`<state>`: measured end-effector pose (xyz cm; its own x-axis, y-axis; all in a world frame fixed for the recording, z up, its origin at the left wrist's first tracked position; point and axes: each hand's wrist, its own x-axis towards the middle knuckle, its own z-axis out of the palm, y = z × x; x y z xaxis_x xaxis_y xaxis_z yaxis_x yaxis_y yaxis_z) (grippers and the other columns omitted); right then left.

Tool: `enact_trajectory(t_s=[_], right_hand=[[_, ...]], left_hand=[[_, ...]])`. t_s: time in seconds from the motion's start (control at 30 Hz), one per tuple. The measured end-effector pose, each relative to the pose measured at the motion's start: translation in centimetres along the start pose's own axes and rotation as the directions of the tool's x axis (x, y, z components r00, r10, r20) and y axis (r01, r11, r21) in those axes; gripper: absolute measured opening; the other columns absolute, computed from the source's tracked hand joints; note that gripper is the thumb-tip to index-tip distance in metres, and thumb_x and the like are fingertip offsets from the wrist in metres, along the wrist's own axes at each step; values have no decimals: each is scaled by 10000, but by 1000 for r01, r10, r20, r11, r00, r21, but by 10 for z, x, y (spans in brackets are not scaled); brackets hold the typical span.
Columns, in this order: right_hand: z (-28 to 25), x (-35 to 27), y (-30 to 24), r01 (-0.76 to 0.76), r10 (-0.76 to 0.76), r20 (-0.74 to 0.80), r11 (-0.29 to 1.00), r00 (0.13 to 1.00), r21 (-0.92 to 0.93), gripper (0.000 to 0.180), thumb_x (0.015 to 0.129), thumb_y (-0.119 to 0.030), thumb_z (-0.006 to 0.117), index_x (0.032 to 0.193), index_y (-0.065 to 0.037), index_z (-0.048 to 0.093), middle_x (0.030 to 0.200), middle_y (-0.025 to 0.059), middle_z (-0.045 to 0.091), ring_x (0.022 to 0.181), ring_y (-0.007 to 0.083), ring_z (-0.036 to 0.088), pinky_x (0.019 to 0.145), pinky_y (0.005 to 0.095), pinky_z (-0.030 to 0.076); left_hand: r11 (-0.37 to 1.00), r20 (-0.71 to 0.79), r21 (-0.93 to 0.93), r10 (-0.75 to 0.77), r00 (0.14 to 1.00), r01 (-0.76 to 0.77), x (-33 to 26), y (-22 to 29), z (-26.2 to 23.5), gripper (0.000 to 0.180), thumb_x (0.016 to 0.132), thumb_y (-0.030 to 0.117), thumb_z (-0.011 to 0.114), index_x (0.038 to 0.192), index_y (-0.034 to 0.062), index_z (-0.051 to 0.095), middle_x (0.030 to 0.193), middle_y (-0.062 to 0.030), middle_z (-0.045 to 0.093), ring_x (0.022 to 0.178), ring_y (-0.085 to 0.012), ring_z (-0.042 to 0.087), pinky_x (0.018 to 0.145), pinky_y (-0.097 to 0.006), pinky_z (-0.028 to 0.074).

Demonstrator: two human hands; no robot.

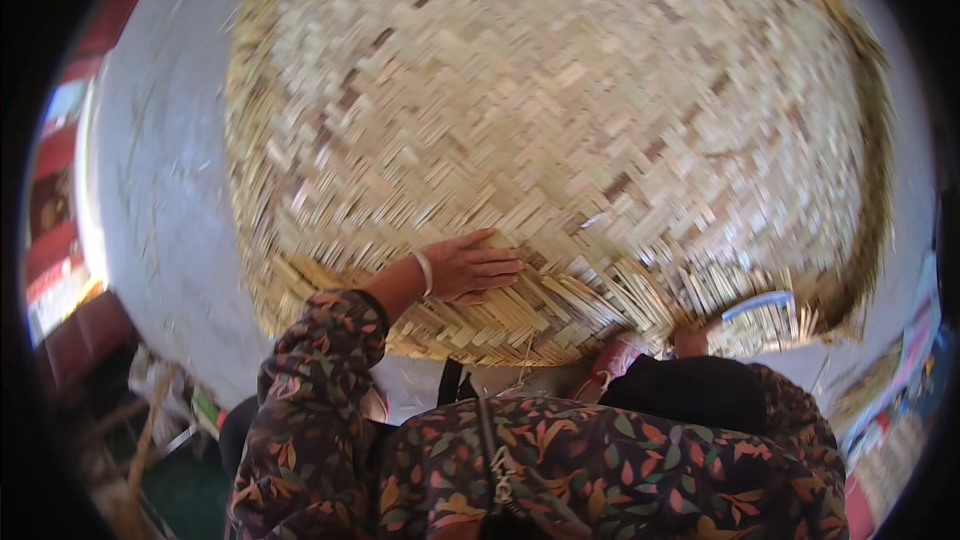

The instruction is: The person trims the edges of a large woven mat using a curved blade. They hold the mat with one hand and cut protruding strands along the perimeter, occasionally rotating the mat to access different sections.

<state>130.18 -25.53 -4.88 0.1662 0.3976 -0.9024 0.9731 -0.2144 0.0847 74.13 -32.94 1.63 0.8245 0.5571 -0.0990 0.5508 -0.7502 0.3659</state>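
A large woven mat [560, 130] of pale flat plant strips in a zigzag pattern lies before me. My left hand [470, 268], with a white bangle at the wrist, rests flat on its near part, fingers stretched out to the right. Under and beside it, loose strip ends [590, 300] stick out along the near edge. Of my right hand [690, 340], only a little shows beside my dark knee; its fingers are hidden. Close to it, over the strip ends, is a curved pale blue and whitish thing [757, 305], whose kind I cannot make out.
Grey floor [165, 160] surrounds the mat, with straw bits scattered at left. Dark red furniture [85, 325] stands along the left side. At the lower right lie a straw bundle [865, 385] and coloured items. My reddish shoe [612, 360] touches the mat's near edge.
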Motion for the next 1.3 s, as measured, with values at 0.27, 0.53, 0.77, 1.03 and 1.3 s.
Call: enact_trajectory(t_s=[0.27,0.53,0.77,1.03,1.3], right_hand=[[-24,30,-4,-94,71,132,979,989,179,187,834,-227,594,807,-47,637,703,126,609,709,344,585,682,657,356],[-17,34,12,-298,103,311,664,945,685,252,872,-289,565,755,-68,589,658,98,579,619,304,564,587,555,374],[-7,21,24,-327,70,323,342,944,881,324,906,-344,539,709,-87,547,618,74,553,541,269,545,503,466,390],[-80,-87,-21,-80,-37,105,428,994,900,414,944,-407,510,657,-109,499,572,46,523,451,228,524,408,364,408],[-181,-253,-203,616,-600,-149,781,786,108,633,939,-93,502,1521,-92,254,618,21,505,445,126,530,405,277,441]], left_hand=[[983,219,-70,-149,964,168,3,21,-2,571,964,415,429,1490,216,331,1614,62,182,1496,-160,130,1205,-542,53],[976,385,77,-219,896,205,9,31,-10,592,978,433,392,1525,276,231,1628,100,77,1504,-148,50,1209,-548,21],[985,324,65,-170,931,157,7,26,-14,598,989,484,384,1521,239,263,1629,80,91,1506,-170,49,1204,-541,23],[887,-180,227,-367,913,402,-51,33,-91,565,947,144,494,1484,200,329,1586,-91,245,1451,-274,276,1196,-509,209],[-248,-187,-639,-868,-460,728,-322,89,-52,423,921,178,540,1321,39,545,1134,-208,671,946,-333,688,829,-381,539]])
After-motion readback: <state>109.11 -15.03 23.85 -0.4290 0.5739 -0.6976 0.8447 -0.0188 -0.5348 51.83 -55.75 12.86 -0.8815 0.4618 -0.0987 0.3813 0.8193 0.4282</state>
